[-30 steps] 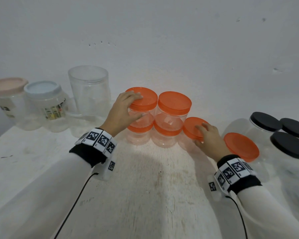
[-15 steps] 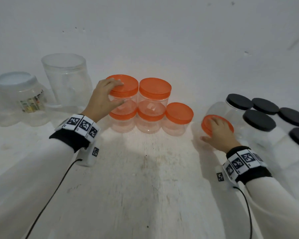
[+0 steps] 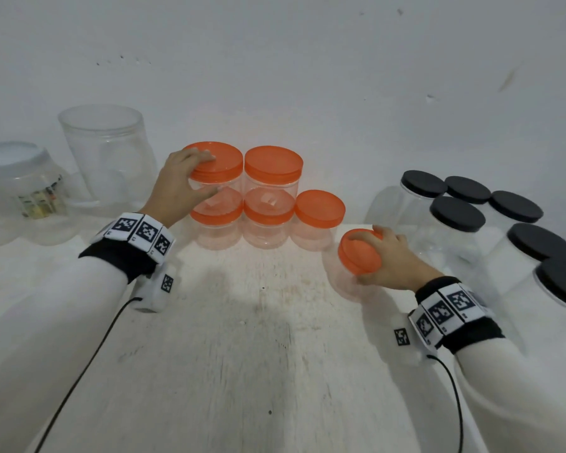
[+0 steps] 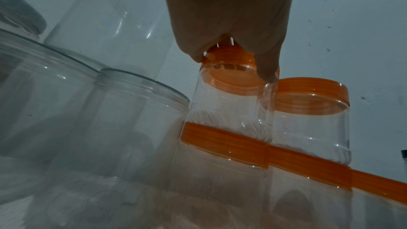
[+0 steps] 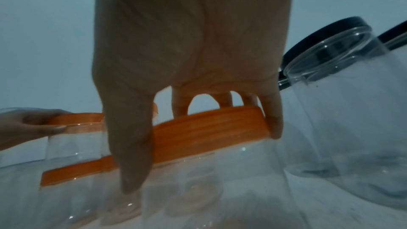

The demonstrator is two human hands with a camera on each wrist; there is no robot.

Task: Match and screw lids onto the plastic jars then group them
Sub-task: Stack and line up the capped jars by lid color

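Note:
Four clear jars with orange lids stand stacked two on two at the back middle, and a fifth orange-lidded jar [image 3: 319, 209] stands beside them on the right. My left hand [image 3: 206, 173] grips the lid of the top-left jar [image 3: 224, 158]; in the left wrist view my left hand [image 4: 233, 65] has fingers and thumb curled round that orange lid [image 4: 231, 79]. My right hand [image 3: 370, 256] grips a sixth orange-lidded jar [image 3: 356, 259], tilted, to the right of the group. The right wrist view has my right hand [image 5: 202, 145] wrapped round its lid [image 5: 209, 128].
Several clear jars with black lids [image 3: 458, 214] crowd the right side, close to my right wrist. A tall lidless clear jar [image 3: 107, 152] and a jar with a pale lid [image 3: 17, 191] stand at the back left. A white wall runs behind the white table [image 3: 258, 354].
My right hand left the fifth jar beside the stack, took hold of another orange-lidded jar further right, and has tilted it. My left hand kept its grip on the top-left lid.

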